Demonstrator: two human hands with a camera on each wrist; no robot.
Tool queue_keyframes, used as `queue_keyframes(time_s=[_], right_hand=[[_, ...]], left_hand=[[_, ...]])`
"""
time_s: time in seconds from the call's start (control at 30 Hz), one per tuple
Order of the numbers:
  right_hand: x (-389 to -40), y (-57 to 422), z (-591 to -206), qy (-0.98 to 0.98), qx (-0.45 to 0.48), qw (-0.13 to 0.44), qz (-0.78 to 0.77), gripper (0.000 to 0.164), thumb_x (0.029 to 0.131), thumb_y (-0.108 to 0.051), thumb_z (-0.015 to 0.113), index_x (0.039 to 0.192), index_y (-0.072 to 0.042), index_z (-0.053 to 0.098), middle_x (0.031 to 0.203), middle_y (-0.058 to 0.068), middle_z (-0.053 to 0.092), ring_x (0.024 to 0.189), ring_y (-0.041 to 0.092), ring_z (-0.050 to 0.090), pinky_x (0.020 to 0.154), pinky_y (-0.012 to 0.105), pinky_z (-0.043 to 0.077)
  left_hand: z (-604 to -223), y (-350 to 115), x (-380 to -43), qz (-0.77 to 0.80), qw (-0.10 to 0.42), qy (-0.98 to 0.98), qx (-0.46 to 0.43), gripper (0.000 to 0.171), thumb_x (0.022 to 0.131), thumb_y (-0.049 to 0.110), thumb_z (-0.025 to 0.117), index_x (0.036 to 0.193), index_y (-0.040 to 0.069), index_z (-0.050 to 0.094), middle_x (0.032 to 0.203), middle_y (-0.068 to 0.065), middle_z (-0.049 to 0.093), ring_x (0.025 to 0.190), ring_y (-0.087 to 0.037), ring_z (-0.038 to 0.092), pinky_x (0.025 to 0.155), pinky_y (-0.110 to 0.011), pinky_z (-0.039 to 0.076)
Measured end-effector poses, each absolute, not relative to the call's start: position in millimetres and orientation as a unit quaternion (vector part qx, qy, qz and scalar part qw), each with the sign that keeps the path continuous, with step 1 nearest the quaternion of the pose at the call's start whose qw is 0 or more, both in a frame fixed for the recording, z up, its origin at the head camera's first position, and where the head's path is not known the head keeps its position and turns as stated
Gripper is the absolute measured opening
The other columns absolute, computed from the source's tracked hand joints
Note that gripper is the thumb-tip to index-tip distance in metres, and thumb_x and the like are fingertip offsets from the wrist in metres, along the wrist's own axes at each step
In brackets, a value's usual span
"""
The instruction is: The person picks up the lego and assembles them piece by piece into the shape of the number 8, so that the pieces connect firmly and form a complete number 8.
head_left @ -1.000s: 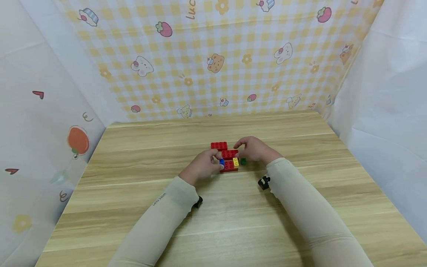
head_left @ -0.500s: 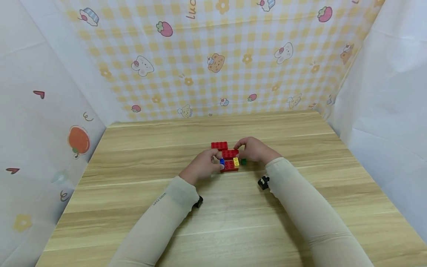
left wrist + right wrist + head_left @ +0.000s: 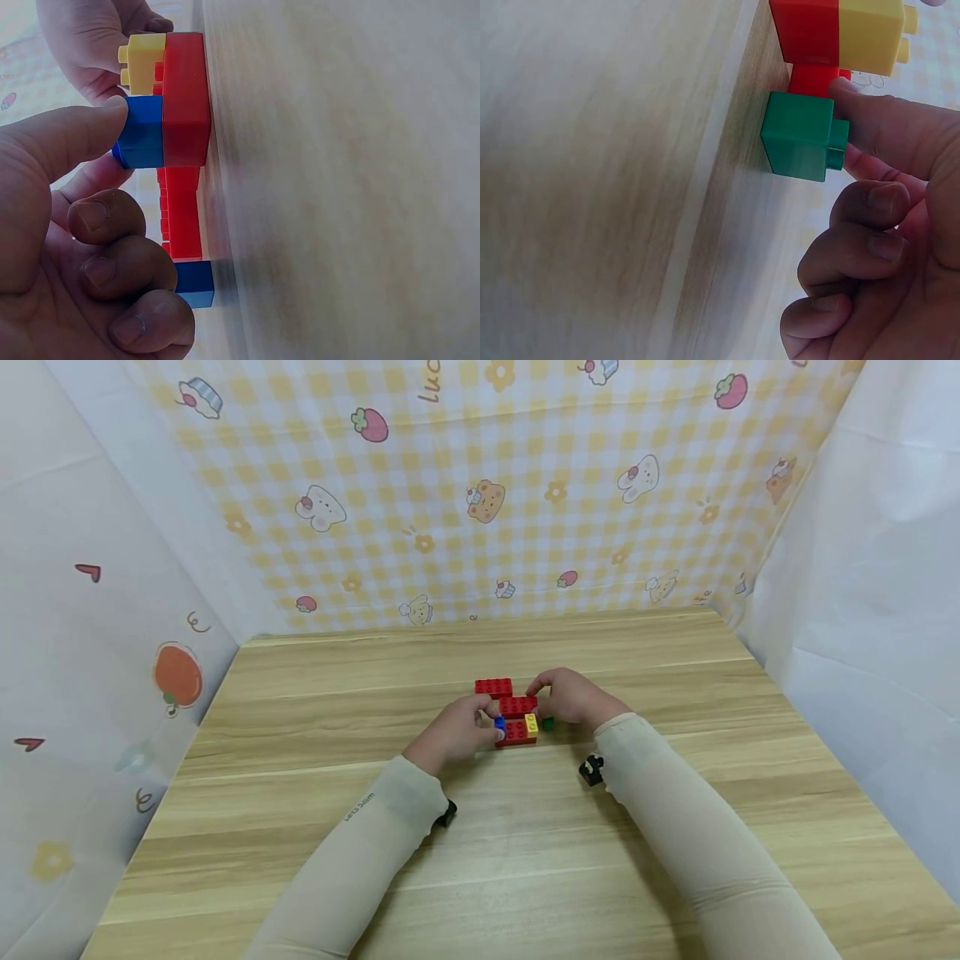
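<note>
My left hand (image 3: 453, 732) pinches a blue brick (image 3: 142, 131) between thumb and forefinger. That brick sits on the left end of the front red brick (image 3: 515, 733). A yellow brick (image 3: 531, 724) is mounted on the same red brick's right end. Just behind lies a middle red brick (image 3: 516, 705), its right end held between the thumb and forefinger of my right hand (image 3: 573, 697). In the right wrist view the other right fingers are curled, and a green brick (image 3: 799, 135) stands on the table by the thumb. The forefinger's contact is partly hidden.
Another red brick (image 3: 492, 687) lies farther back to the left. A second blue brick (image 3: 195, 283) shows behind the left fingers in the left wrist view. The wooden table (image 3: 480, 877) meets a checked cloth (image 3: 525, 543) at the back and white cloth on both sides.
</note>
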State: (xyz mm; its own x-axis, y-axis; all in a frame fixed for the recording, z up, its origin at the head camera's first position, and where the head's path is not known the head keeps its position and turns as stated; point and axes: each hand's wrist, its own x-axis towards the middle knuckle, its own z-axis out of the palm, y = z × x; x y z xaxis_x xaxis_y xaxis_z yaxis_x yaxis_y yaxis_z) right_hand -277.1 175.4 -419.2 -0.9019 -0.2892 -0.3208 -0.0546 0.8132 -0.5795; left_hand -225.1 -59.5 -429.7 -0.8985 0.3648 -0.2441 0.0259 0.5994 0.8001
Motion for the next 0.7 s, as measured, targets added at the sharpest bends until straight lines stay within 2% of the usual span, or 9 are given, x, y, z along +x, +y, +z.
queue_keyframes(time_s=[0.27,0.7], right_hand=[[-276.8,174.1,-419.0,0.931,-0.085,0.210,-0.287,0.030,0.099,-0.016,0.072,0.128,-0.013,0.071,0.133,0.011,0.068,0.111,0.030,0.056,0.111,0.053,0.044],[-275.4,173.6,-415.2,0.940,-0.100,0.187,-0.268,0.027,0.097,-0.016,0.074,0.124,-0.012,0.073,0.134,0.013,0.068,0.112,0.030,0.058,0.110,0.051,0.046]], left_hand=[[-431.2,-59.3,-226.6,0.436,0.197,0.871,0.112,0.017,0.098,0.022,0.076,0.110,0.016,0.065,0.086,-0.007,0.053,0.069,-0.020,0.049,0.062,-0.032,0.043],[-429.8,-59.5,-226.1,0.430,0.197,0.874,0.110,0.018,0.098,0.023,0.077,0.109,0.017,0.064,0.085,-0.006,0.054,0.067,-0.020,0.051,0.062,-0.033,0.044]])
